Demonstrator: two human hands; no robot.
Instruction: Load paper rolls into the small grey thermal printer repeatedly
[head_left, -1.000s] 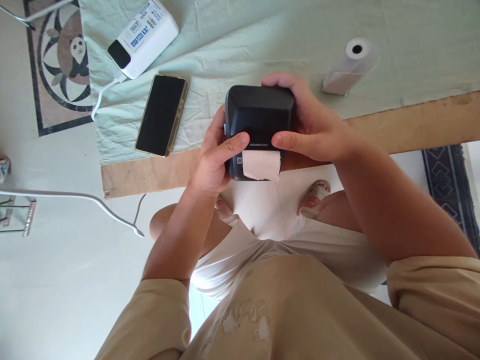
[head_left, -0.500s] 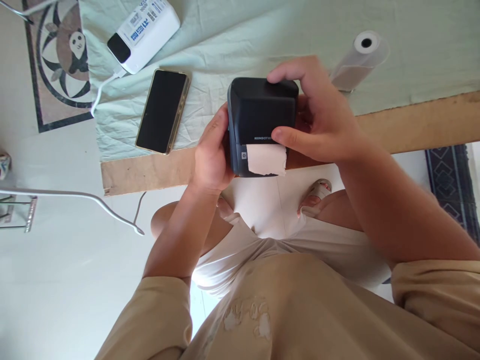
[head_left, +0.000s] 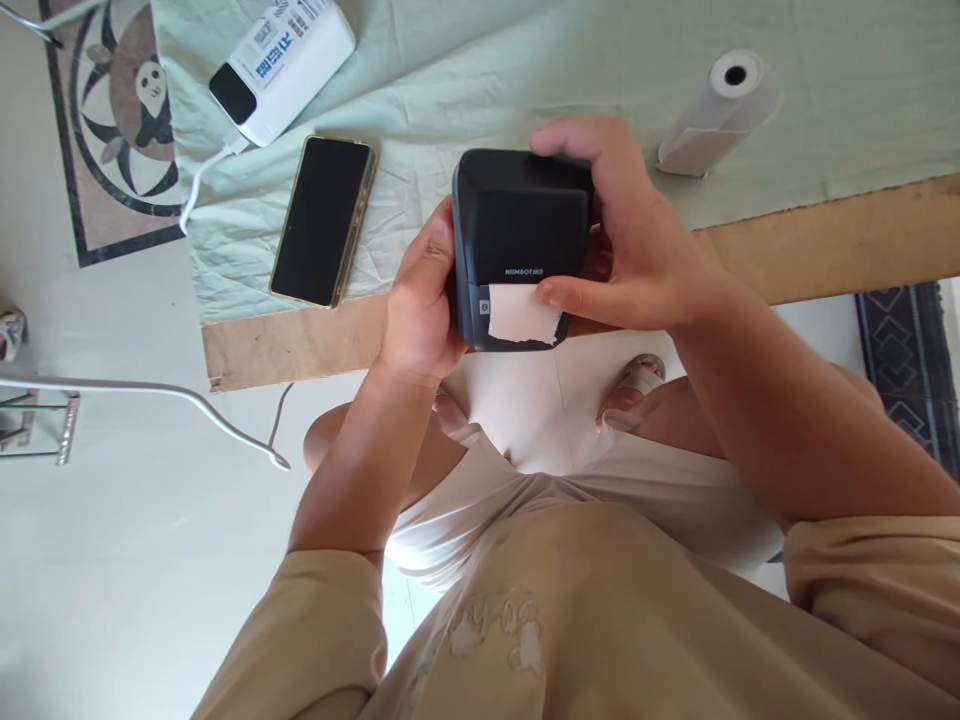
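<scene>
A black label printer (head_left: pixel 525 220), marked NIIMBOT, is held between both hands above the table's front edge. From its front slot hangs a piece of white paper (head_left: pixel 521 316) with a torn lower edge. My left hand (head_left: pixel 424 300) grips the printer's left side, its fingers hidden underneath. My right hand (head_left: pixel 637 235) is wrapped round the right side. Its index finger rests at the top back edge, and its thumb lies on the front by the paper. What the other right fingers touch underneath is partly hidden.
A phone (head_left: pixel 322 220) lies on the green cloth (head_left: pixel 420 90) to the left. Behind it is a white power bank (head_left: pixel 289 70) with a white cable (head_left: pixel 196 190) plugged in. A white paper roll (head_left: pixel 712 120) stands at the right. The table's wooden edge (head_left: pixel 825 248) shows in front.
My right thumb has slid down from the printer's lid onto the top of the paper. The printer has shifted very slightly left and up in view.
</scene>
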